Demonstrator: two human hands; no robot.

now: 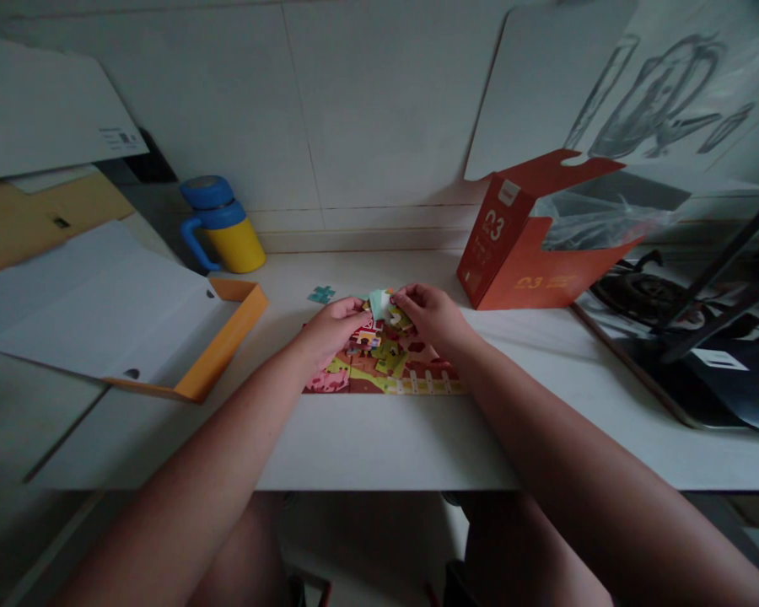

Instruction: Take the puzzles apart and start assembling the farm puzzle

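Note:
A colourful jigsaw puzzle with a farm-like picture and a fence lies flat on the white table, partly hidden under my hands and forearms. My left hand is closed at its upper left, thumb and fingers pinching a small jigsaw piece whose shape is mostly covered. Opposite it, my right hand pinches a yellow-green jigsaw piece. A pale green and white piece shows between the fingertips of both hands. Loose pieces rest on the picture just below. Behind my left hand lies a teal puzzle piece.
An opened orange box with a white lid lies on the left. A blue and yellow flask stands behind it by the wall. To the right are a red carton holding clear plastic and a black stove-like appliance. The table's front edge runs below.

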